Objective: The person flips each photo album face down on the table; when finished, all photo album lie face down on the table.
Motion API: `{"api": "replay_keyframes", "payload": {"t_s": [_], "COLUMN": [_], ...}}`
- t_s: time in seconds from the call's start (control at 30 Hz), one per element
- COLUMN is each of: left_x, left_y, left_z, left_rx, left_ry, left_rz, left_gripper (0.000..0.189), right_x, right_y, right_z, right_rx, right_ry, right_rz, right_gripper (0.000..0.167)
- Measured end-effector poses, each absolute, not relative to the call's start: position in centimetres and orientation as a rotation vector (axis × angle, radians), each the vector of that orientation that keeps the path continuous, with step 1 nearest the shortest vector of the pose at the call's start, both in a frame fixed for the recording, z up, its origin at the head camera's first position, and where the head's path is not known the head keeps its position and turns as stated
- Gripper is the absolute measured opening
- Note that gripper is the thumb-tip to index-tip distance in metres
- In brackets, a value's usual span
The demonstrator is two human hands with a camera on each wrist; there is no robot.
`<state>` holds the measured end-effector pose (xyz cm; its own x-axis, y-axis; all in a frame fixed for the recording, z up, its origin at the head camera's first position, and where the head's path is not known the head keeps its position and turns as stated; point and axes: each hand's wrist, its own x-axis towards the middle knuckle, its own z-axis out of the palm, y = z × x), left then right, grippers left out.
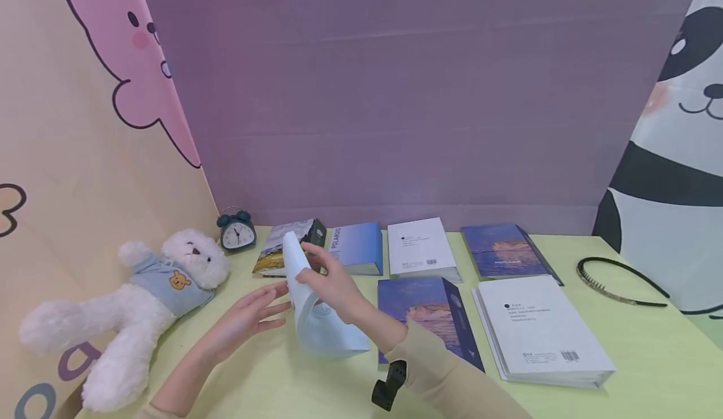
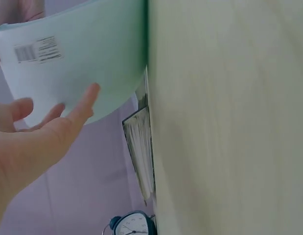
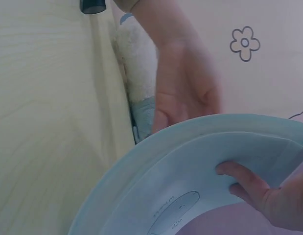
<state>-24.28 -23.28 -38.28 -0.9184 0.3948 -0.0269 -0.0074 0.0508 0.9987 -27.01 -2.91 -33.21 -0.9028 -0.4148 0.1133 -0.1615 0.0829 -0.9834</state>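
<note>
A pale blue soft-cover notebook [image 1: 333,336] stands bent in a curve over the table, its lower edge close to the tabletop. My right hand [image 1: 337,281] grips its upper part, thumb on the inner side in the right wrist view, where an oval drawing with writing [image 3: 175,211] shows. On the outer cover, a barcode label [image 2: 37,50] faces the left wrist view. My left hand [image 1: 248,315] is held beside the notebook's left side, fingers spread and loosely extended, fingertips right by the cover.
Behind lie a landscape-covered book [image 1: 282,243], a blue book [image 1: 358,249], a white one [image 1: 420,249] and a purple-blue one [image 1: 503,249]. Nearer are another purple-blue book [image 1: 420,312] and a thick white one [image 1: 542,331]. A plush bear [image 1: 164,287], alarm clock [image 1: 237,232] and headband [image 1: 604,290] flank them.
</note>
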Motion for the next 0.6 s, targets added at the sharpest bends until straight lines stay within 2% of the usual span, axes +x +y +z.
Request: {"api": "replay_keyframes", "payload": {"t_s": [0.4, 0.6], "left_x": [-24.3, -23.8], "left_y": [-23.2, -23.5], "left_z": [-38.4, -38.0], "left_rx": [0.389, 0.307], "left_ry": [2.163, 2.287], "left_rz": [1.777, 1.685], "left_gripper": [0.060, 0.056], "right_x": [-26.9, -26.8], "right_y": [-1.3, -0.9], "right_z": [-30.6, -31.6], "right_rx": [-0.611, -0.613], "right_ry": [1.941, 1.916], "right_rz": [-2.243, -2.283], "right_gripper": [0.050, 0.049]}}
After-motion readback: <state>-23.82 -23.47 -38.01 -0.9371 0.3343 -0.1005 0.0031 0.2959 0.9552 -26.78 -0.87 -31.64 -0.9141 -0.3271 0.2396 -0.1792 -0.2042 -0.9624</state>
